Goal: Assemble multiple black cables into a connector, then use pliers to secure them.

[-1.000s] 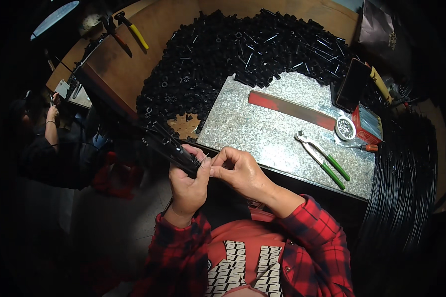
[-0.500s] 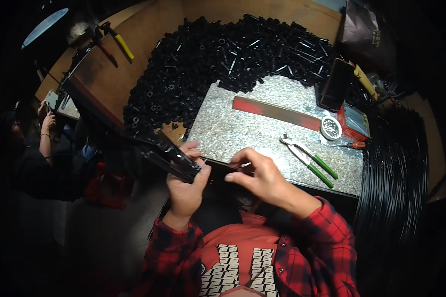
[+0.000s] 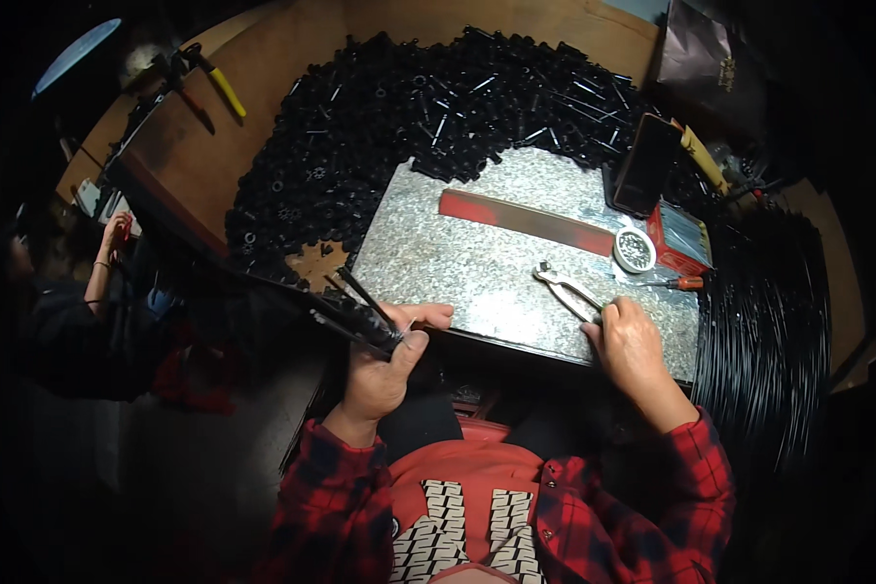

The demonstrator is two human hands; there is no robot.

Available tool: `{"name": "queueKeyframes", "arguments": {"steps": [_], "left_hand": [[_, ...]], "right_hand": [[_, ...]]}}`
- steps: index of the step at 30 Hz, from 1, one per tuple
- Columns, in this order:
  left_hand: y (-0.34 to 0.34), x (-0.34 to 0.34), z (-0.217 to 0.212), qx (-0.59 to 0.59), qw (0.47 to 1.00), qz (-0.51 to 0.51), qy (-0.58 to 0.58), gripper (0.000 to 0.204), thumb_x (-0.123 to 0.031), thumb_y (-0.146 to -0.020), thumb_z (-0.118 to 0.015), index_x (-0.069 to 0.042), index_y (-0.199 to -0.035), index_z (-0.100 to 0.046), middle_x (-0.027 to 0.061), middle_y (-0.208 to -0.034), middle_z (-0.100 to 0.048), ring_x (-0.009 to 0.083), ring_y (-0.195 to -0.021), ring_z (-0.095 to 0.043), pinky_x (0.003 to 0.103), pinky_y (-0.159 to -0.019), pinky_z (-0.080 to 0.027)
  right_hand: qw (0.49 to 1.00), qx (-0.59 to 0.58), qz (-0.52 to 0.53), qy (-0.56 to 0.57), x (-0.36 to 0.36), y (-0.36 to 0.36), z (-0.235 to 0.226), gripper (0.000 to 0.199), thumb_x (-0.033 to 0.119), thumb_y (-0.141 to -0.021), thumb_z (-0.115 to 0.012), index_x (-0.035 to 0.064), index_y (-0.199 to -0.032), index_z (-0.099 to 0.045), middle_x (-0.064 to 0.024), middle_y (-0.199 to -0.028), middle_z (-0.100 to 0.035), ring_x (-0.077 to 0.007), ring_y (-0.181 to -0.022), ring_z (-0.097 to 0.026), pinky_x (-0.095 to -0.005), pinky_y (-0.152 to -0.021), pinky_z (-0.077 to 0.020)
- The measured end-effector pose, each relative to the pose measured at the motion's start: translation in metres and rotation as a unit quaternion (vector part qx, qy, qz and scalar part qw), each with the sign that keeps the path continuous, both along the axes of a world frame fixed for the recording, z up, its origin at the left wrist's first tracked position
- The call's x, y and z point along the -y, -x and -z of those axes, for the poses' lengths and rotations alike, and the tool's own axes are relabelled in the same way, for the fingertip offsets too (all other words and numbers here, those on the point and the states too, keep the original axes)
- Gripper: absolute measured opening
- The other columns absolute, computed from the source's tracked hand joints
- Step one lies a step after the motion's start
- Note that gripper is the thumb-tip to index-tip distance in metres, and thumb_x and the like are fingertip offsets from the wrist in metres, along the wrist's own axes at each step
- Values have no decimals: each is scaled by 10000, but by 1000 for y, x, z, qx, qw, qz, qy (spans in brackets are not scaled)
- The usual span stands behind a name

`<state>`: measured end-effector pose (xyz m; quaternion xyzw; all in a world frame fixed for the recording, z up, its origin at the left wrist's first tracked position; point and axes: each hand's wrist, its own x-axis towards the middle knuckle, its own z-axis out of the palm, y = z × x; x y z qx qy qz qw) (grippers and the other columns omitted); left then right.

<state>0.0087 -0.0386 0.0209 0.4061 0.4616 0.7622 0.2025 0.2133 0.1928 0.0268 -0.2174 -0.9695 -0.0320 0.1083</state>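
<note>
Lower centre of the frame, the left hand [image 3: 380, 368] is closed around a bundle of slender, glossy black strips [image 3: 357, 323], their ends fanning up and left; a fine pale filament stands by its thumb. Right of centre, the right hand [image 3: 635, 341] curls over the handles of the pincers [image 3: 553, 280], whose smooth bare-metal arms bow outward below a blunt rounded head; whether the fingers are tight around the handles cannot be told. The pincers lie on the surface [image 3: 487, 277], a flat slab speckled grey and white like stone, shining at its middle.

Above them stretches a long flat bar [image 3: 526, 222], dull brown with worn red patches. At its right end sit a round white dish [image 3: 636, 269] of small glinting bits and a red box [image 3: 681, 261] of thin strips. Across the upper centre, small black tubes and ridged rings form a rough heap [image 3: 360, 146]; at the right edge, sleek dark strands [image 3: 759, 321] hang down.
</note>
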Motion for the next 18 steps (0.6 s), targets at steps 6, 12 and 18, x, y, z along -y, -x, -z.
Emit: {"name": "queueKeyframes", "arguments": {"steps": [6,12,18], "left_hand": [[-7,5,-3,30,998,47,15,162,-88,-920,-556,-68,-915,-396,124,-795,-583,280,-783,-614,438,-785,-500],[-7,5,12,1,996,12,85,389,-143,-831,-708,-89,-947,-341,2,-597,-423,111,-468,-432,248,-475,-399],[-7,2,11,60,991,115,17,898,-413,-580,-840,-74,-1162,-244,-44,-601,-456,34,-498,-434,182,-469,-351]], "right_hand": [[989,-119,13,83,7,-4,-16,217,167,-855,-617,-8,-813,-495,-181,-756,-496,-379,-628,-520,-449,-566,-446],[959,-172,-148,172,39,11,-56,260,94,-765,-702,0,-808,-463,-154,-757,-523,-329,-619,-534,-395,-543,-430],[964,-164,-153,-145,54,20,-65,261,169,-810,-583,-18,-993,-594,-178,-1259,-485,-311,-1201,-476,-552,-1068,-275]]}}
